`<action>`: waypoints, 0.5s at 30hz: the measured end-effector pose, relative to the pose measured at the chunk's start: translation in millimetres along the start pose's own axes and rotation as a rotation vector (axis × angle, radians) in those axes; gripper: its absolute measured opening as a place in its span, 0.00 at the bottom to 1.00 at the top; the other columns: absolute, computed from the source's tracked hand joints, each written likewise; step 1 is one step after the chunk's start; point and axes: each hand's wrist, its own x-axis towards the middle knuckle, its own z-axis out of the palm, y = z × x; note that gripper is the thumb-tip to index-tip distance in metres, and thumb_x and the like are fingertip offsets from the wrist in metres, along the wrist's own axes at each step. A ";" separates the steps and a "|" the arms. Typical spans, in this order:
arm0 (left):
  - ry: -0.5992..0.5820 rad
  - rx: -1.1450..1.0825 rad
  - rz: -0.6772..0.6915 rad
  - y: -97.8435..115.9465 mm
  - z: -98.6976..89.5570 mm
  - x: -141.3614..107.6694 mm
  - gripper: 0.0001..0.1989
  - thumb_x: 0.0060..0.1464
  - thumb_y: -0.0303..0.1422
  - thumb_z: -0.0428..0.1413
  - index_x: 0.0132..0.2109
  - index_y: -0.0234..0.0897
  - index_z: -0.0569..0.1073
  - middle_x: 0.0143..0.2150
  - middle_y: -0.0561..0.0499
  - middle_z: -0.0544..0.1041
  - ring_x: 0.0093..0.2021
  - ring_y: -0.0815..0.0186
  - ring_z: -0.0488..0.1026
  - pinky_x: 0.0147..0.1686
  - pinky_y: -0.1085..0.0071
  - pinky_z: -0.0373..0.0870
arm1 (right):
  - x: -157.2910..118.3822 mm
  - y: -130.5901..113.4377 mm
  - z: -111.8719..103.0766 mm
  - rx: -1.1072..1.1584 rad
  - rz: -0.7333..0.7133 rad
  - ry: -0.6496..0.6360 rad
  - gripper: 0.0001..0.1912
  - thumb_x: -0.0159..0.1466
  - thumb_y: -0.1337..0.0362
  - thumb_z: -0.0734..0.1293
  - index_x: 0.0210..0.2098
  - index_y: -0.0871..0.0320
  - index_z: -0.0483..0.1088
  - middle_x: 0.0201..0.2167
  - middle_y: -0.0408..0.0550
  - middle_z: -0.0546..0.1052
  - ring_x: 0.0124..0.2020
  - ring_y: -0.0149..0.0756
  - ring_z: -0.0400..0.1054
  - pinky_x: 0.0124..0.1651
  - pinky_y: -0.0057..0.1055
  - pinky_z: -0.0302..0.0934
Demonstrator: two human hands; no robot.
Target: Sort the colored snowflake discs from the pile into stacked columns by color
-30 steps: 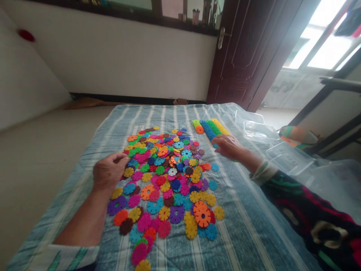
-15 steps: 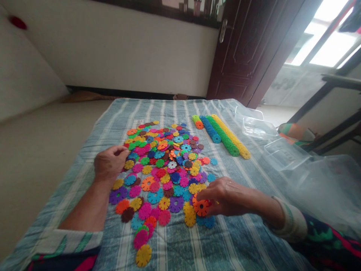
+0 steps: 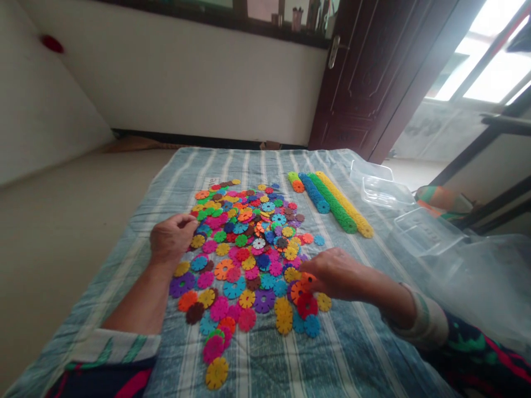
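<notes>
A broad spread of colourful notched plastic discs (image 3: 264, 298) covers the middle of the cloth. My right hand (image 3: 338, 273) is over its right edge, thumb and fingers closed on an orange disc (image 3: 307, 281). Below those fingers lie a red disc (image 3: 307, 305) and a yellow disc (image 3: 324, 302); another orange disc (image 3: 296, 292) is just left of them. At the left edge of the spread, my left hand (image 3: 171, 239) has its thumb and forefinger pinched together. Whatever that pinch may contain is too small to make out.
Long rows of overlapping discs lie at the back right: blue (image 3: 314, 193), green (image 3: 335, 204) and yellow (image 3: 346, 205), beside a short green-and-orange row (image 3: 296, 181). Clear plastic containers (image 3: 429, 232) stand along the right side. The striped cloth (image 3: 257, 376) covers the surface; a door (image 3: 365, 77) stands behind.
My right hand has lifted slightly with the orange disc, uncovering the red and yellow discs below. My left hand keeps its pinch at the left edge. The whole view has shifted a little.
</notes>
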 end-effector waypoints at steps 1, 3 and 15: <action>0.001 -0.001 -0.002 -0.1 0.0 0.2 0.22 0.48 0.44 0.50 0.41 0.34 0.79 0.35 0.50 0.81 0.36 0.64 0.77 0.37 0.69 0.68 | 1.0 -1.1 -3.0 -0.002 0.001 0.014 0.06 0.61 0.66 0.69 0.39 0.58 0.73 0.29 0.46 0.78 0.27 0.32 0.67 0.27 0.29 0.42; -0.001 -0.007 -0.017 0.2 0.0 0.4 0.20 0.47 0.42 0.52 0.40 0.33 0.79 0.34 0.49 0.81 0.35 0.64 0.77 0.37 0.71 0.68 | 4.4 -4.5 -5.6 0.014 -0.031 0.070 0.05 0.62 0.65 0.68 0.39 0.58 0.72 0.28 0.46 0.77 0.27 0.31 0.67 0.27 0.29 0.44; 0.027 -0.053 -0.010 -1.0 3.8 -2.9 0.13 0.47 0.38 0.54 0.35 0.37 0.79 0.32 0.50 0.81 0.35 0.61 0.77 0.38 0.71 0.69 | 61.0 -59.7 9.2 -0.022 -0.395 0.391 0.08 0.67 0.64 0.64 0.33 0.57 0.72 0.37 0.49 0.73 0.38 0.38 0.64 0.34 0.32 0.53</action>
